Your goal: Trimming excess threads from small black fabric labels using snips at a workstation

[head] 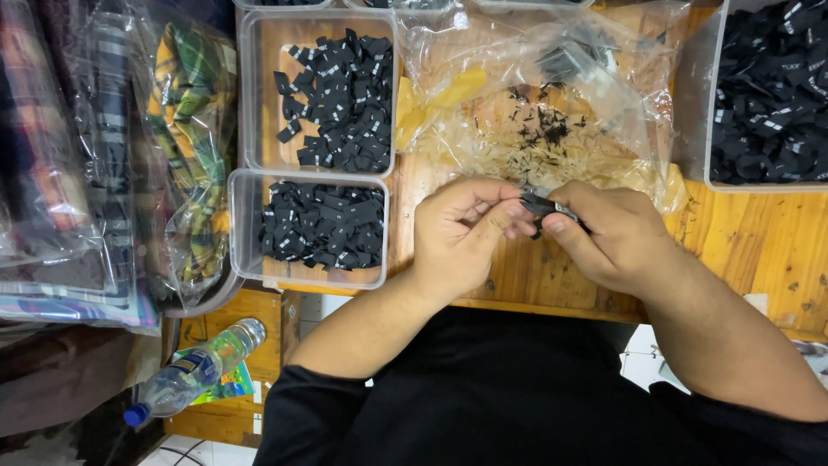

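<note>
My left hand (461,233) and my right hand (608,233) meet over the wooden table (750,242), both pinching a small black fabric label (542,206) between thumbs and fingertips. The label is mostly hidden by my fingers. Just beyond my hands lies a clear plastic bag (552,121) with black thread scraps and a few black labels inside.
Two clear plastic boxes of black labels sit left of my hands, one near (250,259) and one farther (259,147). A larger box of labels (703,164) is at the right. Bagged plaid fabrics (112,155) lie far left. A water bottle (194,371) lies below the table.
</note>
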